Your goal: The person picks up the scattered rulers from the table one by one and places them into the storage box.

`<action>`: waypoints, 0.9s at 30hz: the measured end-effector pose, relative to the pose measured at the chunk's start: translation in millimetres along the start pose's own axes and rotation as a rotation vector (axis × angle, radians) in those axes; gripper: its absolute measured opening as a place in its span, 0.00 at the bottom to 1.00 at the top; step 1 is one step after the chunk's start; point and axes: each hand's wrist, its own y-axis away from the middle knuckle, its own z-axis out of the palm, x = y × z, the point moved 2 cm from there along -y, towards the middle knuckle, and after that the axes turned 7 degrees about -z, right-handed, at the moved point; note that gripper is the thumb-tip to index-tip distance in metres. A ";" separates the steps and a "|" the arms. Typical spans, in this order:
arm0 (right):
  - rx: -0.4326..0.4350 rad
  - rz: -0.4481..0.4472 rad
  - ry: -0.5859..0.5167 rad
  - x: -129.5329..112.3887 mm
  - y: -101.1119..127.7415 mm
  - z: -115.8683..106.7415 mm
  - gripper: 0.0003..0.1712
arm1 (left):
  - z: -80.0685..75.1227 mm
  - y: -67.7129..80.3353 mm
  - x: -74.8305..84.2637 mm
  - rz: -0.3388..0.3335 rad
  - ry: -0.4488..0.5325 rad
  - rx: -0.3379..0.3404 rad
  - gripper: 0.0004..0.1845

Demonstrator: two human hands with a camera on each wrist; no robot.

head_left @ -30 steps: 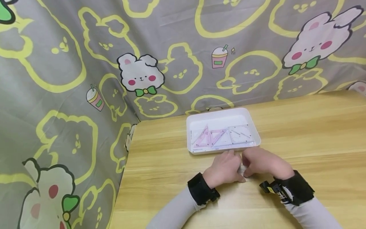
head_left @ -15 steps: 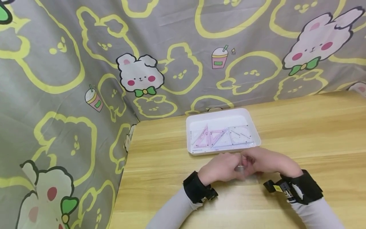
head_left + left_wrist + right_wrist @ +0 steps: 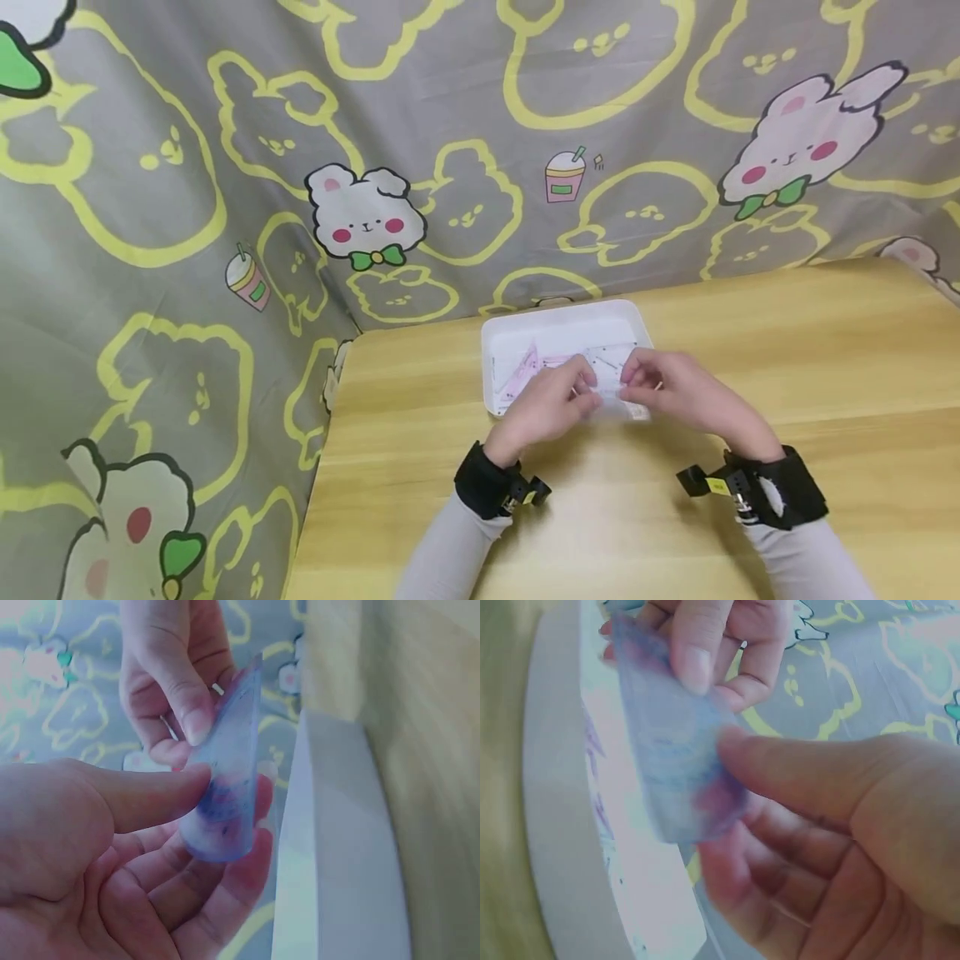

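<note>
Both hands hold a clear, blue-tinted plastic protractor [image 3: 225, 791] between them, just above the near edge of the white tray [image 3: 489, 358]. My left hand [image 3: 547, 402] pinches one end, its thumb on the near face and fingers behind. At the other end my right hand [image 3: 686, 393] pinches it the same way. In the right wrist view the protractor [image 3: 667, 742] is tilted and blurred, with faint printed markings. A pink set square [image 3: 519, 377] lies at the left inside the tray. Beside it is a clear template [image 3: 606, 357], partly hidden by the hands.
The tray stands on a wood-grain table [image 3: 405, 417] near its back edge. A grey curtain [image 3: 465, 100] with yellow outlines and rabbit prints hangs behind and on the left. Each wrist wears a black strap [image 3: 483, 482] with a small camera.
Both hands have risen from the table in front of the tray and moved forward over its near edge, carrying the protractor. The head view has tilted up slightly.
</note>
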 end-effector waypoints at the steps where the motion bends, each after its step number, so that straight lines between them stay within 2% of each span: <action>1: 0.029 0.001 0.001 2.3 -3.4 0.5 0.07 | -1.2 -3.3 -3.0 -0.006 0.017 0.017 0.08; 9: 0.163 0.070 -0.049 24.1 -29.5 18.0 0.05 | -13.7 -16.9 -35.4 -0.099 0.372 0.097 0.11; 16: 0.290 0.099 0.044 37.9 -58.2 23.6 0.10 | -26.3 -36.8 -52.9 -0.152 0.461 0.255 0.11; 21: 0.359 0.124 0.021 47.6 -72.6 23.6 0.12 | -37.2 -51.4 -59.5 -0.184 0.526 0.330 0.10; 25: 0.374 0.113 0.012 54.9 -79.0 25.4 0.14 | -41.6 -61.4 -63.8 -0.197 0.487 0.380 0.10; 27: 0.361 0.111 0.012 58.4 -80.5 28.5 0.16 | -40.4 -65.4 -67.0 -0.193 0.389 0.427 0.09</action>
